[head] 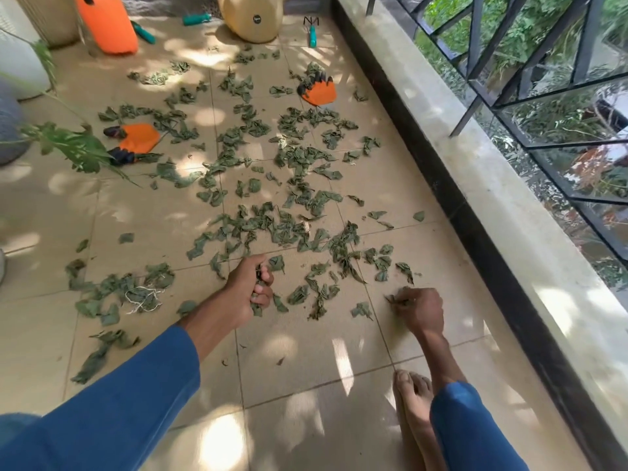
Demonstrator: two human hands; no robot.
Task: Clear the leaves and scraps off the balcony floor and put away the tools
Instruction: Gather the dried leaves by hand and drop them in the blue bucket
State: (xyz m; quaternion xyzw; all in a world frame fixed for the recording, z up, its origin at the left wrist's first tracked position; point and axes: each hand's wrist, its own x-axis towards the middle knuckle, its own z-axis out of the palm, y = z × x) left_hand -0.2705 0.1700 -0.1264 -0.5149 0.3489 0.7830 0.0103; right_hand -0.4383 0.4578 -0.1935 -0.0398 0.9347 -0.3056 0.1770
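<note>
Two fists meet the leaves (pixel 292 158) strewn across the floor (pixel 306 351): our left hand (pixel 249 287) curls round a bunch mostly hidden inside it, our right hand (pixel 421 309) pinches a few against the tile, its fingertips turned from us.

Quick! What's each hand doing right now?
Left hand: closed around a bunch of leaves.
Right hand: pinching leaf scraps off the floor.

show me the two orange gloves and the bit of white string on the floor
orange glove by the plant (pixel 141 139): head view, on its orange palm area.
orange glove near the ledge (pixel 322 94): head view, on its orange part, below the dark fingertips.
white string (pixel 142 298): head view, on the middle of the tangle.
</note>
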